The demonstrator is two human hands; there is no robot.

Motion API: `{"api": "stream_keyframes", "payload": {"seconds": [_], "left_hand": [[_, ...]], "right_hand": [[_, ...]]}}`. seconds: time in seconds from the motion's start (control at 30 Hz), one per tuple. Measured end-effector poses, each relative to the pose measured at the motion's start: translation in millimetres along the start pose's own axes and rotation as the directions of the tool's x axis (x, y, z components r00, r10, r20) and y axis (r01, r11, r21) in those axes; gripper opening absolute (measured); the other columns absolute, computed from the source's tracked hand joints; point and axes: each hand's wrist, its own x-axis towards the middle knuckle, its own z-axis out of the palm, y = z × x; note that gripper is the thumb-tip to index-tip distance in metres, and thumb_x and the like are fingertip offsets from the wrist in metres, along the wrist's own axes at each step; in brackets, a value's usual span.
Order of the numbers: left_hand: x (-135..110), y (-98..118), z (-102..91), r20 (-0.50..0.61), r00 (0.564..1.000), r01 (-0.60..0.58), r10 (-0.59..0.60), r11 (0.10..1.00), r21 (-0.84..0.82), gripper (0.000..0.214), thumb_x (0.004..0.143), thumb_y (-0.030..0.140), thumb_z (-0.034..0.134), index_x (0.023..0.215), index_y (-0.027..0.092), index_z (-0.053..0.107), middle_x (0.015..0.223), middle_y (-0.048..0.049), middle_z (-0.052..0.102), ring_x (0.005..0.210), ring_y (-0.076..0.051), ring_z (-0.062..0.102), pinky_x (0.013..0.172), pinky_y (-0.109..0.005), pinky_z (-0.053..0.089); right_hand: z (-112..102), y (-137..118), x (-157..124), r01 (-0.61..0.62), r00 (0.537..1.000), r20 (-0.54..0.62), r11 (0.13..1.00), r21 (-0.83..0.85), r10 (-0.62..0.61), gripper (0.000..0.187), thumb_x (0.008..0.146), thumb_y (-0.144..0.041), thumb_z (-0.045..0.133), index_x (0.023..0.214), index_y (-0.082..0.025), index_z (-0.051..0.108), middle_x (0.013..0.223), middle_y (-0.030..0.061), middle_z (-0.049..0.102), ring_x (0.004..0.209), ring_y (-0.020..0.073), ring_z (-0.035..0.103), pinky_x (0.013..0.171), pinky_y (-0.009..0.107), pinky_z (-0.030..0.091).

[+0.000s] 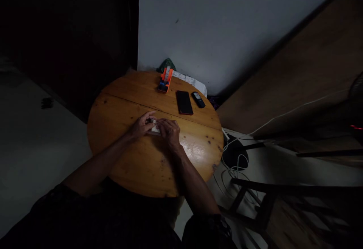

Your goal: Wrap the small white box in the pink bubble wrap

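Note:
Both my hands meet over the middle of a round wooden table (136, 162), around a small pale, whitish object (155, 129). My left hand (143, 124) grips it from the left, fingers curled over its top. From the right, my right hand (170, 130) closes on it with bent fingers. The fingers cover much of the object, and in the dim light its kind cannot be made out. It lies on the tabletop or just above it.
Toward the back of the table stand an orange tape dispenser (166, 79), a black smartphone (184, 102) and a small keypad phone (198, 99). Papers (195, 84) and a green bag (168, 64) lie by the wall. Right of the table are white cables (235, 169) and a dark wooden chair (263, 207).

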Motion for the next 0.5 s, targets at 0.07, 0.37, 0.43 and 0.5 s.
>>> {"api": "stream_keyframes", "payload": {"seconds": [0.07, 0.37, 0.43, 0.5], "left_hand": [[-1, 1, -0.8, 0.015, 1.0, -0.004, 0.005, 1.0, -0.03, 0.069, 0.074, 0.032, 0.066, 0.139, 0.014, 0.052, 0.122, -0.0098, 0.067, 0.103, -0.018, 0.065, 0.09, -0.03, 0.05], [4, -1, 2.0, 0.012, 1.0, -0.015, 0.016, 0.999, -0.038, 0.07, 0.073, 0.031, 0.067, 0.14, 0.014, 0.05, 0.121, -0.0106, 0.068, 0.103, -0.019, 0.064, 0.091, -0.031, 0.049], [5, -1, 1.5, 0.01, 1.0, -0.01, 0.011, 0.999, -0.04, 0.07, 0.073, 0.032, 0.068, 0.139, 0.015, 0.051, 0.12, -0.0098, 0.068, 0.103, -0.019, 0.064, 0.091, -0.031, 0.049], [4, 1, 1.3, 0.007, 1.0, -0.005, 0.006, 0.999, -0.042, 0.069, 0.074, 0.033, 0.068, 0.138, 0.015, 0.052, 0.119, -0.0097, 0.068, 0.102, -0.019, 0.065, 0.092, -0.031, 0.049]], "right_hand": [[1, 2, 0, 0.0, 1.0, 0.002, 1.0, -0.024, 0.0, 0.028, 0.101, -0.023, 0.051, 0.109, -0.021, 0.077, 0.106, 0.0095, 0.079, 0.096, 0.0198, 0.07, 0.085, 0.035, 0.043], [-7, -1, 0, 0.017, 1.0, 0.017, 0.997, -0.076, -0.016, 0.024, 0.099, -0.025, 0.056, 0.108, -0.022, 0.078, 0.119, 0.0112, 0.073, 0.106, 0.0222, 0.065, 0.091, 0.038, 0.038], [-12, -4, 1, 0.011, 0.998, 0.063, 0.995, -0.099, -0.005, 0.024, 0.099, -0.026, 0.056, 0.11, -0.024, 0.077, 0.12, 0.0107, 0.072, 0.108, 0.0229, 0.064, 0.093, 0.039, 0.036], [-16, -7, 1, 0.029, 0.995, 0.102, 0.992, -0.121, -0.016, 0.025, 0.1, -0.03, 0.056, 0.112, -0.025, 0.077, 0.119, 0.0104, 0.071, 0.108, 0.0235, 0.062, 0.093, 0.04, 0.036]]}}
